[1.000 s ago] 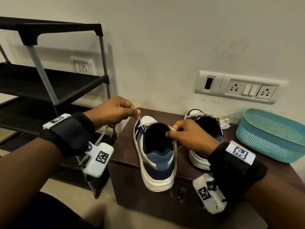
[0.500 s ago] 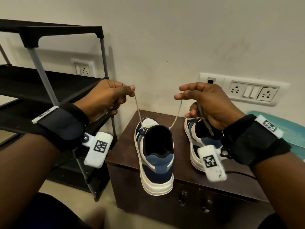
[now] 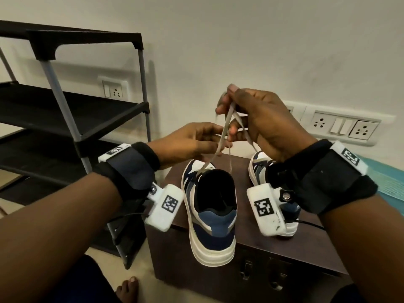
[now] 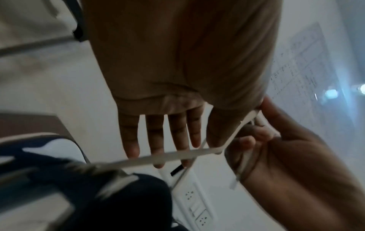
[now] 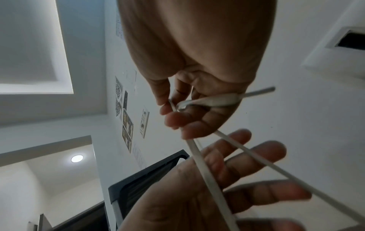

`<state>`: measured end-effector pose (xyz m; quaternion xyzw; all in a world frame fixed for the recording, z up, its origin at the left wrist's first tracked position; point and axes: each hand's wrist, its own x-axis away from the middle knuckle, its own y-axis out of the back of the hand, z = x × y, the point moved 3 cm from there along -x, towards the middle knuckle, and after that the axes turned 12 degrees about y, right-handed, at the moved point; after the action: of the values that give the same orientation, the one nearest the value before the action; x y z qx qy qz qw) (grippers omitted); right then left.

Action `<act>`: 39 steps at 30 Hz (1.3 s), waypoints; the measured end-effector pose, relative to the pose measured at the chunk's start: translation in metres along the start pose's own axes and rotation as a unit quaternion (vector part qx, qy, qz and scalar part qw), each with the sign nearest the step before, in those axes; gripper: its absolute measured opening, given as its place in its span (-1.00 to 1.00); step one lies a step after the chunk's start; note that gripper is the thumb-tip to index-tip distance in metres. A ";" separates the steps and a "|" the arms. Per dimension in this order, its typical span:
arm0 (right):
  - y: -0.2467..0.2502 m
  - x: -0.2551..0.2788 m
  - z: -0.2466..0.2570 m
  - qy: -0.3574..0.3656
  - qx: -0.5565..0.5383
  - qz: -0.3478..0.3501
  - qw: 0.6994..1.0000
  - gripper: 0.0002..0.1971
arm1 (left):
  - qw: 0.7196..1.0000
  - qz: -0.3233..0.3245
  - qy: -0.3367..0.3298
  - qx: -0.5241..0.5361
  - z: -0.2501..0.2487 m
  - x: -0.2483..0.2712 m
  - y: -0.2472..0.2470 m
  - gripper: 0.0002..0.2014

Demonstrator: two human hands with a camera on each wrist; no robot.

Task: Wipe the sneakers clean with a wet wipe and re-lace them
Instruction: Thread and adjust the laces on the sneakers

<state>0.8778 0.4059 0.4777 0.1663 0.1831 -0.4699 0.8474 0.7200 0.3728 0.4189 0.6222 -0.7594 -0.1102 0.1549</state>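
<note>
A navy and white sneaker (image 3: 209, 215) stands heel toward me on the brown cabinet (image 3: 284, 248). Its two white lace ends (image 3: 220, 145) rise from the top eyelets and cross above it. My right hand (image 3: 229, 114) is raised over the shoe and pinches both lace ends together; the right wrist view shows its fingers (image 5: 177, 118) curled round the lace (image 5: 207, 171). My left hand (image 3: 209, 138) is just below and left, fingers straight, with the lace (image 4: 177, 154) running across them (image 4: 168, 137). The second sneaker (image 3: 260, 165) is mostly hidden behind my right wrist.
A black shoe rack (image 3: 65, 110) stands to the left of the cabinet. A teal basket (image 3: 391, 182) sits at the cabinet's far right. Wall sockets (image 3: 341, 125) are behind my right hand. A bare foot (image 3: 129, 287) is on the floor below.
Both hands rose from the shoe's collar, pulling the lace ends up and apart. The ends have since come together in my right hand, and my left hand has let go and opened.
</note>
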 end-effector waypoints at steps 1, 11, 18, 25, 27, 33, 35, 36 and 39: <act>0.000 -0.001 0.001 0.009 -0.009 0.001 1.000 -0.70 | 1.000 0.006 -0.011 0.008 -0.004 -0.001 -0.005 -0.74; 0.065 0.002 -0.029 0.026 0.317 -0.118 0.941 -0.65 | 0.952 -0.200 0.229 0.040 0.046 0.012 0.059 -0.79; 0.064 0.004 -0.027 -0.008 0.208 -0.108 0.972 -0.72 | 0.942 -0.152 0.180 -0.238 0.071 0.012 0.055 -0.72; 0.043 0.006 -0.006 0.018 0.078 -0.074 0.994 -0.73 | 0.980 0.018 -0.005 -0.197 0.043 -0.020 0.009 -0.75; 0.043 0.007 -0.007 0.016 0.053 -0.075 0.996 -0.74 | 0.982 0.027 0.000 -0.185 0.042 -0.022 0.009 -0.80; 0.055 0.006 -0.023 -0.024 0.010 -0.128 0.991 -0.78 | 0.990 0.024 0.002 -0.137 0.037 -0.013 0.015 -0.77; 0.056 0.004 -0.032 -0.046 0.022 -0.147 0.988 -0.78 | 0.993 0.037 0.008 -0.110 0.034 -0.007 0.012 -0.72; 0.058 0.003 -0.037 -0.059 0.033 -0.156 0.986 -0.78 | 0.994 0.033 0.005 -0.102 0.031 -0.004 0.012 -0.70; 0.064 0.002 -0.047 -0.073 0.214 -0.147 0.963 -0.68 | 0.993 -0.014 -0.020 -0.118 0.024 0.001 0.014 -0.73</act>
<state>0.9264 0.4586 0.4426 0.2802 0.0384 -0.6285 0.7246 0.6984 0.3738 0.4016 0.6076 -0.7355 -0.2136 0.2102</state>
